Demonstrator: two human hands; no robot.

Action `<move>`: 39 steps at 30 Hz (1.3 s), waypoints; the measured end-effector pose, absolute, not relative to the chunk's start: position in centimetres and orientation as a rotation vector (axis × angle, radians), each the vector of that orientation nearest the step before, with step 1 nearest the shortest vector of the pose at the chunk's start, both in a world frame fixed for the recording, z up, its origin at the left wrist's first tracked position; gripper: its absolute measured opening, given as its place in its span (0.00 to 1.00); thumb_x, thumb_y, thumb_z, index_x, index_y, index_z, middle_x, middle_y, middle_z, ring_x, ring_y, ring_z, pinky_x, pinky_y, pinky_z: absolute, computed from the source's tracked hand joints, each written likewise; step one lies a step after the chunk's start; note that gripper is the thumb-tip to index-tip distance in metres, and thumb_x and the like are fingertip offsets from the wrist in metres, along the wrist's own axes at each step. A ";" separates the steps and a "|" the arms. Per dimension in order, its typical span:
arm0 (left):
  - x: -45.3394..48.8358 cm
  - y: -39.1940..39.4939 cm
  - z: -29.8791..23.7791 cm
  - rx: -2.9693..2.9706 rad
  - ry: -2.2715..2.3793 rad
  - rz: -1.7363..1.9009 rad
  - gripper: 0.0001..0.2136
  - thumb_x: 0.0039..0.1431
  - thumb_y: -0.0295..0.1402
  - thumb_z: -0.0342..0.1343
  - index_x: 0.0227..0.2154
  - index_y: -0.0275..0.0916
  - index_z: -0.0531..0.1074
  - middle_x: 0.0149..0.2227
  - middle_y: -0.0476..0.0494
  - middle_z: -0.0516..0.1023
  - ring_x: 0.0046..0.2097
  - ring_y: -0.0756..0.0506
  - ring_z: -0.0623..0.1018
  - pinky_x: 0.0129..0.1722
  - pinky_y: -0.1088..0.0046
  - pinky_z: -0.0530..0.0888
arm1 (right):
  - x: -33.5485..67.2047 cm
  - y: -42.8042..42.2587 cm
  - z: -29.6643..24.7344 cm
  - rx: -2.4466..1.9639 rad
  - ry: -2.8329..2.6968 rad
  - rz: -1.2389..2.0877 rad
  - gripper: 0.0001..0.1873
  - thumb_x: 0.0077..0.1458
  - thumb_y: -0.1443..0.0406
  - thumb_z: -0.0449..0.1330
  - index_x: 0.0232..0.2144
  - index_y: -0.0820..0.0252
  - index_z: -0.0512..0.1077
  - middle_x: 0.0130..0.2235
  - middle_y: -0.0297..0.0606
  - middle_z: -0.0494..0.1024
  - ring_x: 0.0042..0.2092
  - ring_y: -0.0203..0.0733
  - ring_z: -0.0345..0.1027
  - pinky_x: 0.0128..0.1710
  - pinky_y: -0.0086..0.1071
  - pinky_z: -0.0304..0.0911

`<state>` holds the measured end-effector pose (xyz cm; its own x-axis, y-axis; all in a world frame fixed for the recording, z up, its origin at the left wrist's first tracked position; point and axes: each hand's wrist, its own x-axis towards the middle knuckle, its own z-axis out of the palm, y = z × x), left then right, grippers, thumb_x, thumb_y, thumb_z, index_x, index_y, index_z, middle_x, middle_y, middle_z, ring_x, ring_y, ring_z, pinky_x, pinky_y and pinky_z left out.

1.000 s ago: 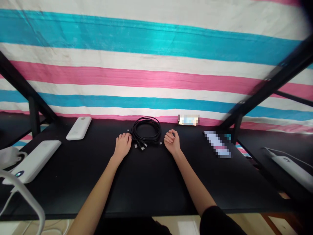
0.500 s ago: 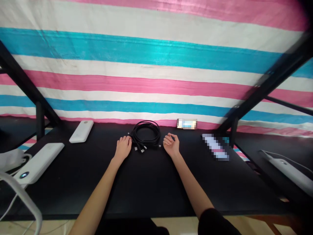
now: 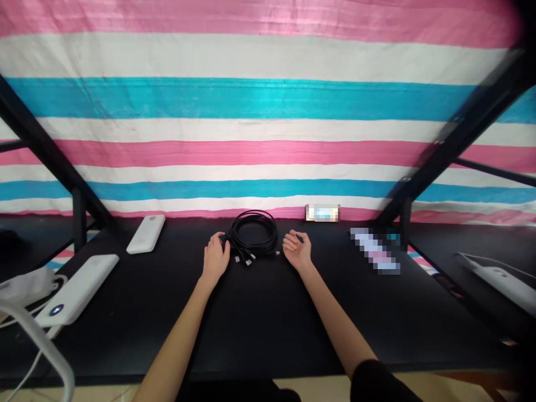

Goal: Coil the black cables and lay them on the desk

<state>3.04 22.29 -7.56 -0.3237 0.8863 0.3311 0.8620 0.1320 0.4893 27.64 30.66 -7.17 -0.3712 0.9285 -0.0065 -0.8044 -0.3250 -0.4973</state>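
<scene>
Striped sheeting (image 3: 251,61) in pink, white and blue fills the background behind a black worktop (image 3: 268,318), with slanting black bars (image 3: 456,134) at either side. Both forearms reach forward across the worktop. The left hand (image 3: 216,258) lies palm down at the left edge of a coiled black cable (image 3: 253,246), thumb apart from the fingers; whether it grips the cable, I cannot tell. The right hand (image 3: 298,249), loosely curled with its palm turned inward, rests beside the coil, nothing visible in it. Two white power banks lie to the left, one nearer (image 3: 81,287), one farther back (image 3: 146,234). A pale curved tube (image 3: 48,340) crosses the lower left corner, partly blocking the worktop's edge. To the right lie a pixelated slab (image 3: 374,251) and, farther back, a smaller pixelated block (image 3: 322,213). Metal-tipped plugs (image 3: 248,262) poke out from the coil's near side. Compared with half a second ago, the left thumb has spread from the fingers; the right hand keeps its curl.
</scene>
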 end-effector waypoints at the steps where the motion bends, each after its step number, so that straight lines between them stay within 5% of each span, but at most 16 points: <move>1: 3.2 22.2 -7.3 1.774 2.327 1.064 0.15 0.61 0.35 0.41 0.49 0.36 0.59 0.42 0.39 0.70 0.44 0.42 0.71 0.44 0.63 0.66 | 27.6 30.7 -7.2 -0.343 -0.490 1.910 0.08 0.43 0.68 0.57 0.21 0.58 0.59 0.17 0.22 0.51 0.16 0.26 0.44 0.13 0.19 0.49; 6: 5.5 21.2 -5.8 2.078 2.130 1.262 0.15 0.61 0.38 0.44 0.49 0.39 0.61 0.50 0.38 0.66 0.52 0.43 0.67 0.50 0.65 0.63 | 27.6 31.1 -7.1 -0.305 -0.448 1.929 0.07 0.43 0.68 0.58 0.22 0.58 0.60 0.16 0.22 0.52 0.15 0.25 0.45 0.13 0.18 0.48; 13: 8.1 22.1 -7.2 2.567 1.788 0.868 0.17 0.59 0.36 0.47 0.51 0.39 0.62 0.50 0.41 0.70 0.55 0.42 0.65 0.55 0.62 0.56 | 27.6 31.6 -7.1 -0.313 -0.440 1.941 0.07 0.44 0.68 0.58 0.21 0.58 0.61 0.16 0.22 0.51 0.15 0.26 0.44 0.12 0.19 0.49; 28: 6.3 22.0 -6.8 2.489 2.034 0.770 0.10 0.58 0.40 0.51 0.37 0.39 0.69 0.39 0.44 0.75 0.44 0.42 0.70 0.47 0.60 0.60 | 28.0 31.2 -6.5 -0.386 -0.556 1.922 0.07 0.46 0.65 0.57 0.22 0.57 0.61 0.17 0.22 0.50 0.16 0.27 0.44 0.13 0.20 0.47; 35: -0.1 19.7 -5.9 2.137 2.445 0.645 0.11 0.52 0.39 0.56 0.37 0.40 0.71 0.38 0.43 0.76 0.45 0.41 0.70 0.47 0.60 0.60 | 25.6 30.4 -7.7 -0.764 -1.223 1.671 0.13 0.44 0.57 0.60 0.22 0.57 0.61 0.16 0.21 0.52 0.15 0.26 0.39 0.13 0.23 0.38; 39: -2.6 18.9 -6.1 1.969 2.602 0.666 0.10 0.53 0.37 0.55 0.37 0.41 0.71 0.38 0.42 0.75 0.45 0.40 0.71 0.47 0.58 0.59 | 24.2 28.7 -8.3 -0.873 -1.601 1.494 0.10 0.42 0.60 0.63 0.22 0.59 0.67 0.16 0.25 0.60 0.17 0.28 0.49 0.16 0.24 0.43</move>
